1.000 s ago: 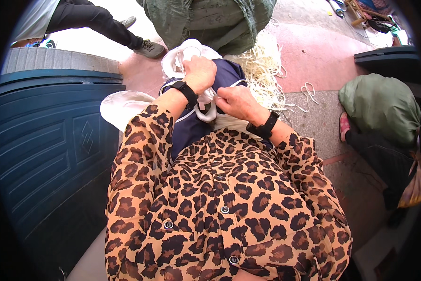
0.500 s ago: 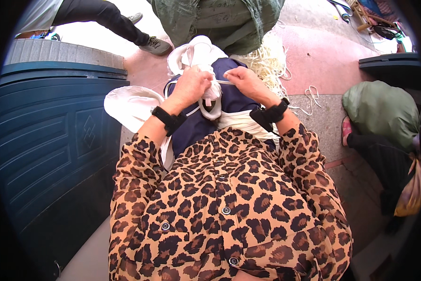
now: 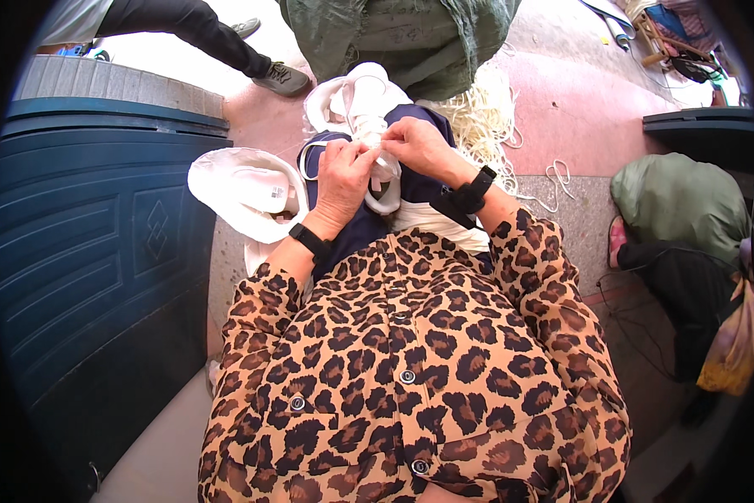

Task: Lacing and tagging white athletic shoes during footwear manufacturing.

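Note:
A white lace-up shoe (image 3: 384, 198) lies on my lap over dark blue cloth, its opening toward me. At its lacing, my left hand (image 3: 343, 174) is closed, thumb and fingertips pinched on a white shoelace. My right hand (image 3: 421, 149) meets it from the other side, also in a pinch at the lacing; the lace between the fingertips is mostly hidden. A loop of shoelace (image 3: 303, 159) curves out left of my left hand. Beside my left wrist rests a white, rounded, hollow piece (image 3: 247, 194) with a small label inside. More white pieces (image 3: 320, 102) lie beyond the shoe.
A large green sack (image 3: 402, 46) stands ahead, with a heap of cream laces (image 3: 484, 109) beside it. A bundle of pale laces (image 3: 441, 225) lies on my lap. A blue door panel (image 3: 100, 218) is at left, a stuffed green bag (image 3: 683, 201) at right. Another person's leg (image 3: 218, 38) shows far left.
My hands have come together at the shoe's lacing, the right moving left. The shoelace stretched between them is no longer visible there. The white hollow piece has turned, showing more of its inside.

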